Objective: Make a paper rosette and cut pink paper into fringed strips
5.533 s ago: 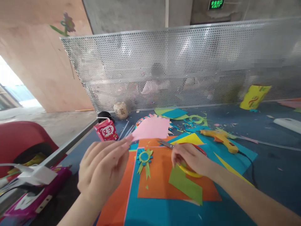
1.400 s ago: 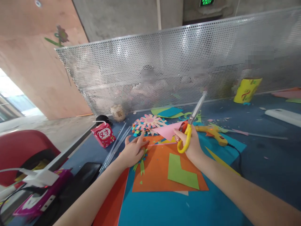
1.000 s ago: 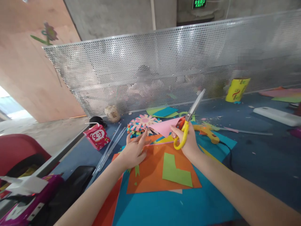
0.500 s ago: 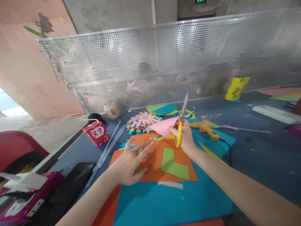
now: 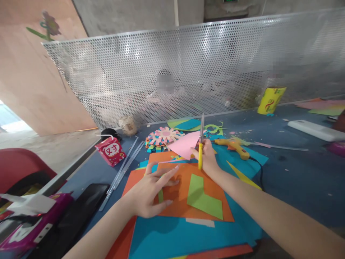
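Seemingly done with rosettes (image 5: 165, 133), not pink paper (image 5: 183, 144); gripping this and scissors (image 5: 200, 156) in right hand (image 5: 210, 157) (with left hand (image 5: 147, 191) splayed).

A craft workspace for paper, set up inside a bare concrete building!
And look at this spread: a dark blue tabletop (image 5: 291, 180) carries a yellow glue gun (image 5: 239, 148), scissors (image 5: 200, 154), clear rods (image 5: 122, 169), a notched green offcut (image 5: 198, 198) and fringed paper flowers (image 5: 165, 133), with a purple power strip (image 5: 40, 232) at the left! A perforated metal screen (image 5: 134, 72) spans the far edge, another person (image 5: 166, 99) showing blurrily through it; a raw grey wall (image 5: 134, 16) rises behind, and left lies plain floor (image 5: 64, 146).
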A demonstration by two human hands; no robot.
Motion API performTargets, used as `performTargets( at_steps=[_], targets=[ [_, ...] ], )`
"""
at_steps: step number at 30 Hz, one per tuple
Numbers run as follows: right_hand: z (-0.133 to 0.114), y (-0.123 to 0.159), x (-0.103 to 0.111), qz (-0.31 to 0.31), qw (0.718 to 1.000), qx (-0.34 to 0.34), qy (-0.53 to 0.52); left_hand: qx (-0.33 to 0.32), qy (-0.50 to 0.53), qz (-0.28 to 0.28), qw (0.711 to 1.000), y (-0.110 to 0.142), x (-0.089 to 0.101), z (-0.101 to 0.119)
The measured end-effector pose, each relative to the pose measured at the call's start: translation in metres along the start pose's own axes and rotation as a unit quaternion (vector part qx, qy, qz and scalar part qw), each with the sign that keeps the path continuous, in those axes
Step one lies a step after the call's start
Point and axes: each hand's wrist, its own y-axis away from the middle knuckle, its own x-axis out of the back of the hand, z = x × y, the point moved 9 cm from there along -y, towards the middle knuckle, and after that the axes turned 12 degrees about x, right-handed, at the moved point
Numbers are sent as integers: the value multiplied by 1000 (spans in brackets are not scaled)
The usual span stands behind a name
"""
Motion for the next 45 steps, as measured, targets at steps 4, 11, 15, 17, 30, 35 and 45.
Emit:
performTargets(
  at_steps=[4,11,15,17,30,35,45],
  targets=[
    [-2,3,-5,-24,1000,10,6,-52,16,15,998,4,6,11],
    [-9,5,-10,-53,997,33,42,-33,-73,14,997,-9,2,-5],
    [-13,6,-14,-67,996,47,45,-16,-105,22,994,-24,2,-24],
    [-14,6,-15,-72,995,48,44,-13,-105,36,994,-28,4,-31],
    [-12,6,-15,-73,995,35,58,-85,-82,35,992,-14,-1,-11],
    [-11,6,-15,-75,994,37,71,19,-118,65,991,-33,0,-43],
    [-13,4,-15,-72,995,43,60,-61,-65,52,995,-17,2,-15]
  ],
)
